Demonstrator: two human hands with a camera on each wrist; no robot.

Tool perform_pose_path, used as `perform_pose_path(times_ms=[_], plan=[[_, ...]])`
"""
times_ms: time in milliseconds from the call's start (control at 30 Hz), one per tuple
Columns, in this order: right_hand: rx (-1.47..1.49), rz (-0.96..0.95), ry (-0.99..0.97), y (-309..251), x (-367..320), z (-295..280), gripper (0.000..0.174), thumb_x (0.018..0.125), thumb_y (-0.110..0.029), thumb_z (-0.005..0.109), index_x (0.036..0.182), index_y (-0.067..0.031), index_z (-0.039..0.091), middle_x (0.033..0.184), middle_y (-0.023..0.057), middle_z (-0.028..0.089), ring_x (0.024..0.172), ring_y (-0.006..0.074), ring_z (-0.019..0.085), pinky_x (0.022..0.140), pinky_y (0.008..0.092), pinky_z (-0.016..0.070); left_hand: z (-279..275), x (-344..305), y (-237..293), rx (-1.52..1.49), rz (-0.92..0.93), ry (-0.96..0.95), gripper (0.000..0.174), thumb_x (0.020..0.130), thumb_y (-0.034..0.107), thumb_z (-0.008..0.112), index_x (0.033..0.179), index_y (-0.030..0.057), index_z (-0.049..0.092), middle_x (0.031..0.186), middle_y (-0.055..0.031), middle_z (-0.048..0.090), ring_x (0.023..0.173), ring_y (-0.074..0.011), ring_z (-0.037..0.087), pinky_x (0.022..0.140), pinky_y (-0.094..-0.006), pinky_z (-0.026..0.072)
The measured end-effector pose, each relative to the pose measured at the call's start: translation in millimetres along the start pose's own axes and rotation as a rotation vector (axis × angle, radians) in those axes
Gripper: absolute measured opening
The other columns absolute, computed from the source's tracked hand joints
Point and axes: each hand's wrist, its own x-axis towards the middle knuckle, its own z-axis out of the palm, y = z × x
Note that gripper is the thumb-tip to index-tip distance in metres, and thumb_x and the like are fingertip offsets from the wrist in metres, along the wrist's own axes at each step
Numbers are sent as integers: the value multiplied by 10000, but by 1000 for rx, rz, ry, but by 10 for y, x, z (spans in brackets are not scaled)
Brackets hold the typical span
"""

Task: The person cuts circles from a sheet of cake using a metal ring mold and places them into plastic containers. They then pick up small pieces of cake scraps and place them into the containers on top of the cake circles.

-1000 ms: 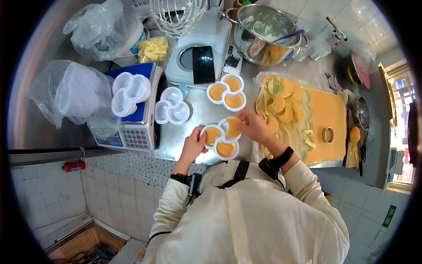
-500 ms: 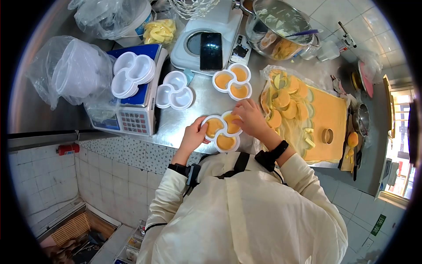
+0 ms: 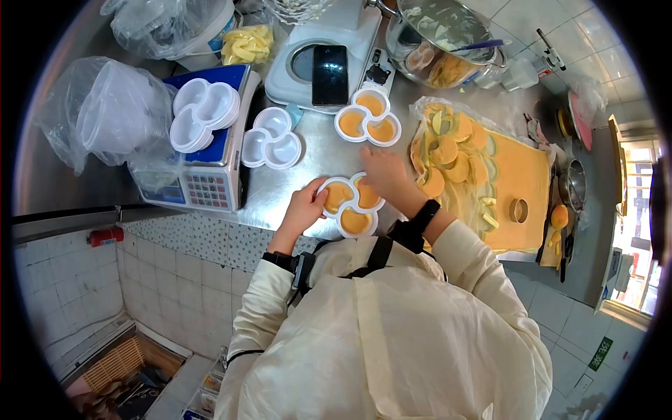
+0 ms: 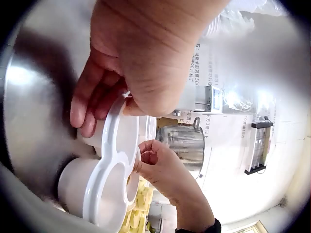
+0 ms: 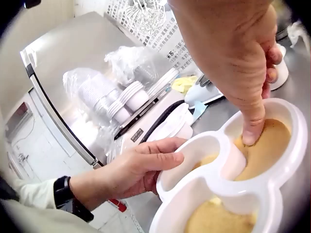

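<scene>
A white tray of three joined cups [image 5: 272, 194] is near the counter's front edge. Each cup has a round of yellow sponge cake [image 3: 355, 222] in it. My left hand [image 3: 302, 206] grips the left cup's rim, thumb on top and fingers around the outside. Over the right-hand cup, my right hand [image 3: 383, 171] presses its straight thumb [image 5: 252, 128] down onto the cake round inside. Its other fingers stay outside that cup, near the rim. Just beyond lies a second three-cup tray [image 3: 366, 117], also with cake rounds in it.
An unfilled three-cup tray [image 3: 273, 138] is at left, beside a scale [image 3: 210, 190] bearing stacked trays [image 3: 203, 112]. At right lies a sponge sheet [image 3: 525, 168] with cut rounds [image 3: 444, 150] and a ring cutter [image 3: 519, 210]. A phone [image 3: 330, 73] and steel pot [image 3: 448, 66] are behind.
My right hand has shifted from the right cup's outer side to over its far rim, thumb inside. My left hand keeps its grip on the tray. The head view has tilted slightly.
</scene>
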Motion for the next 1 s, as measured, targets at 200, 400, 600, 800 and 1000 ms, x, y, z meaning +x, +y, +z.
perform_pose_path(times_ms=[200, 400, 600, 800, 1000], plan=[[-96, 24, -94, -28, 74, 232, 326, 668, -208, 727, 896, -45, 560, 885, 125, 623, 838, 290, 620, 671, 383, 511, 3, -9, -24, -7, -7, 22, 290, 905, 126, 502, 1181, 50, 552, 753, -119, 642, 608, -153, 639, 511, -277, 546], [296, -246, -82, 364, 42, 243, 346, 667, -214, 724, 934, -62, 565, 938, 137, 615, 930, 292, 585, 772, 410, 477, -6, -27, -62, -16, 10, 89, 279, 902, 129, 505, 1164, 47, 556, 746, -117, 640, 605, -158, 639, 507, -283, 547], [-105, -259, -62, 59, -53, 48, 586, 562, -355, 791, 1015, -92, 528, 935, 90, 557, 932, 252, 558, 768, 383, 457, 5, 9, -37, 33, 42, 82, 263, 905, 139, 499, 1142, 43, 561, 746, -120, 641, 600, -173, 642, 503, -291, 545], [-164, -188, -22, -64, -85, 140, 697, 482, -419, 813, 1029, -114, 506, 954, 63, 524, 949, 221, 529, 753, 326, 447, -6, -21, 3, 41, 33, 94, 258, 909, 137, 489, 1140, 47, 560, 761, -131, 645, 608, -187, 649, 500, -295, 541], [-195, -177, -52, -32, -87, 230, 728, 529, -392, 808, 1097, -97, 463, 1015, 83, 517, 951, 264, 547, 763, 362, 461, 5, -1, -28, 25, 38, 74, 262, 912, 136, 481, 1147, 52, 559, 772, -142, 649, 609, -191, 652, 501, -293, 538]])
